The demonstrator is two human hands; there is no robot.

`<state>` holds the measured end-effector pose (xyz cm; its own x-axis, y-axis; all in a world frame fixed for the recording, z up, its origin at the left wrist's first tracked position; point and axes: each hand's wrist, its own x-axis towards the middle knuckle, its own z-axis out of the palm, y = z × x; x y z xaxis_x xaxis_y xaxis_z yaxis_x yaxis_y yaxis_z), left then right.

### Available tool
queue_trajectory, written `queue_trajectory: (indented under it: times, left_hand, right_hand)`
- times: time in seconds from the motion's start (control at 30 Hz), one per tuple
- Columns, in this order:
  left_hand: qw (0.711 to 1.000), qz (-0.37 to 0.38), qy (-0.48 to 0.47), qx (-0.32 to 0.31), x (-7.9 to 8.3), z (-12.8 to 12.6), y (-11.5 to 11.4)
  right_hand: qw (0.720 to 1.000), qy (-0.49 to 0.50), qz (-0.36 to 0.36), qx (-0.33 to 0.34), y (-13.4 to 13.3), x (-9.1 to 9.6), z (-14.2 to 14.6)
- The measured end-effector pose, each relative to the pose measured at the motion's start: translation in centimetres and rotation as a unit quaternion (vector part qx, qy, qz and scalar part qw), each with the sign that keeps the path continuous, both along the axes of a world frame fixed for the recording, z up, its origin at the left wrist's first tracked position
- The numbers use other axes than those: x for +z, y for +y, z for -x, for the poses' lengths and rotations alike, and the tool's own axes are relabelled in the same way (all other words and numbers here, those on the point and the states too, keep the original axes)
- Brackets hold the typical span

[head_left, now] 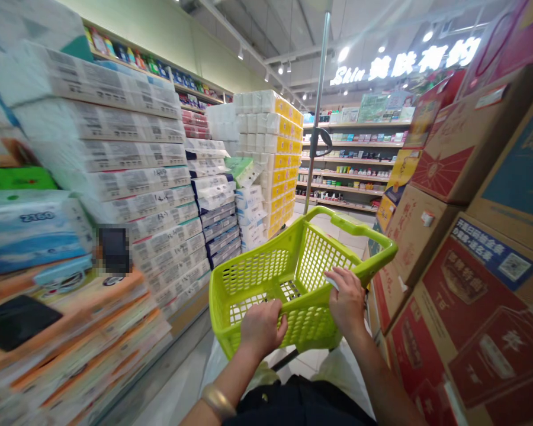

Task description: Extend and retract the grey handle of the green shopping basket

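Observation:
A lime-green shopping basket (249,275) with a perforated wall hangs tilted in front of my body, and nothing shows inside it. My left hand (262,325) is closed over the near rim, its thumb turned to the right. Further along that rim, towards the right corner, my right hand (347,296) is wrapped round the edge. Something small and white (331,280) shows by the right fingers; I cannot make out what it is. The basket's looped handle (384,245) sticks out beyond the far right side.
Stacked packs of tissue paper (133,148) line the left, with yellow-and-white packs (284,160) further on. Cardboard cartons (471,296) rise close on my right. A metal pole (317,106) stands beyond the basket, before product shelves (359,142). A tiled floor runs between.

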<state>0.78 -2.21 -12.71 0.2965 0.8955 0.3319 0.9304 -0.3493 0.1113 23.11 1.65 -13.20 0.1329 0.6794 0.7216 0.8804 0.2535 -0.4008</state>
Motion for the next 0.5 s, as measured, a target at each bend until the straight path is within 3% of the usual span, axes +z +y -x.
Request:
queue_trajectory:
  times: [0.07,0.17,0.23,0.4,0.5]
  left_hand:
    - [1.0,0.001,0.0,0.0,0.0,0.0,0.0]
    - [1.0,0.001,0.002,-0.001,0.0,0.1,0.0]
    - [1.0,0.002,0.002,-0.003,0.0,0.1,0.0]
    - [1.0,-0.006,0.0,-0.001,-0.2,0.1,0.1]
    - [1.0,-0.009,0.0,0.001,-0.3,0.0,0.1]
  right_hand:
    - [0.999,-0.011,0.023,0.041,-0.8,-0.2,1.9]
    - [0.981,-0.064,0.07,0.168,-2.4,-0.3,5.1]
    - [0.979,-0.064,0.074,0.181,-2.7,-0.1,5.5]
    - [0.999,-0.021,0.025,0.033,-1.1,0.5,1.4]
    - [1.0,-0.018,0.016,-0.002,-1.0,0.3,1.2]
